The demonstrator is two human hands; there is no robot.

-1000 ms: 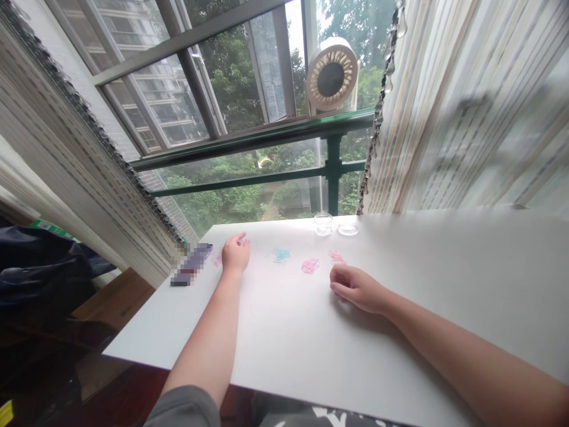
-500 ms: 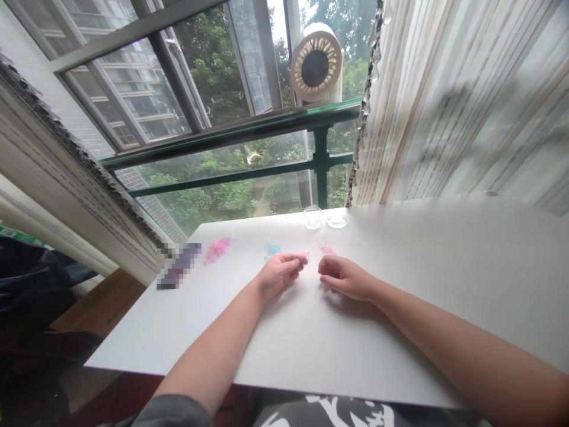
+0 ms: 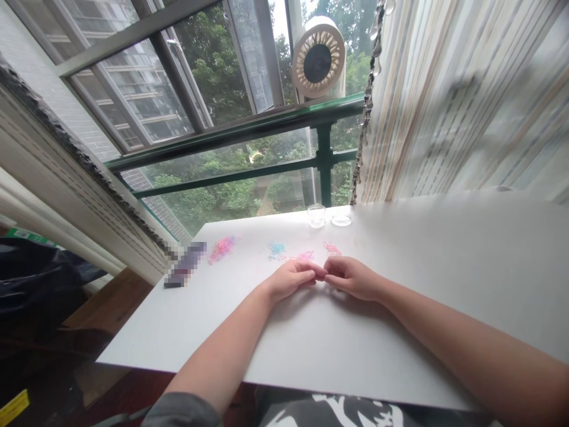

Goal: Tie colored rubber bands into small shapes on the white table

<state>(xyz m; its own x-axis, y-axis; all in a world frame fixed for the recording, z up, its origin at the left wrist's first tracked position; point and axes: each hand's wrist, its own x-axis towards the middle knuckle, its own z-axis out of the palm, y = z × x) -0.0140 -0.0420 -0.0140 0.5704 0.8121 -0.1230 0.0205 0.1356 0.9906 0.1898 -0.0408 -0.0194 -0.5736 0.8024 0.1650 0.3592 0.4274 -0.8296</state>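
My left hand (image 3: 297,277) and my right hand (image 3: 351,277) meet fingertip to fingertip above the white table (image 3: 284,350). Both are closed in a pinch; anything between the fingers is too small to make out. Just beyond my left hand lies a pile of pink-purple loops (image 3: 304,255), which look like small rubber bands. Past my right hand is a pile of coral-pink loops (image 3: 331,248). To the left sits a turquoise pile (image 3: 277,248), and farther left a larger mixed-colour pile (image 3: 222,249).
A clear round container (image 3: 316,217) and a clear shallow lid or dish (image 3: 341,220) stand at the table's far edge. A blurred dark object (image 3: 185,265) lies at the left edge. A green railing (image 3: 231,177) and a striped curtain (image 3: 418,107) are behind the table.
My hands have come together, the left moving right until its fingertips meet those of the right. The pink-purple pile shows more clearly. The view has shifted slightly.
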